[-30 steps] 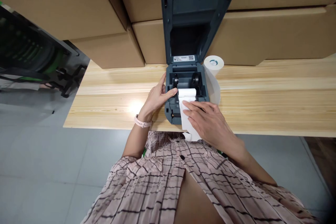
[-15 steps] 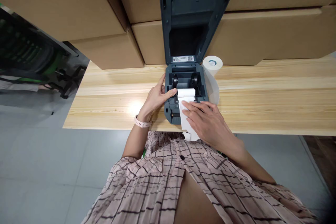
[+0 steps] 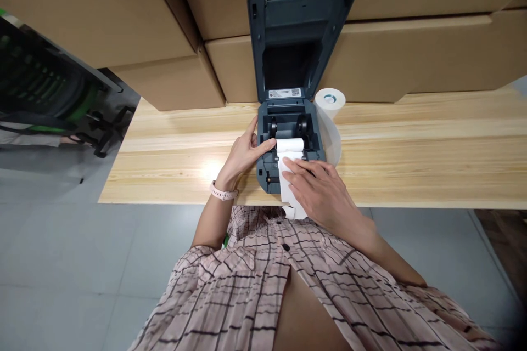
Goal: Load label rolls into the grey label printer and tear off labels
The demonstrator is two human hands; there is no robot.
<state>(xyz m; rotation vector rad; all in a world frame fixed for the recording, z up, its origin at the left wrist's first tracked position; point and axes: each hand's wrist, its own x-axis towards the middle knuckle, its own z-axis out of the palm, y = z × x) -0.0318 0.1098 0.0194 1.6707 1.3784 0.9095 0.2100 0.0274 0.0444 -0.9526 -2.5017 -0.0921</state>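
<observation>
The right hand lies unclenched, fingertips on the paper strip from a small white roll inside the open printer. The left hand is spread, thumb at the roll's end, fingers against the printer's side. A larger roll sits just beside the printer on the surface.

Looks like a stockroom or packing area to me tbh: big cardboard boxes stacked behind the bench, a printer on it, wheeled chair off to the side, grey tile floor.
</observation>
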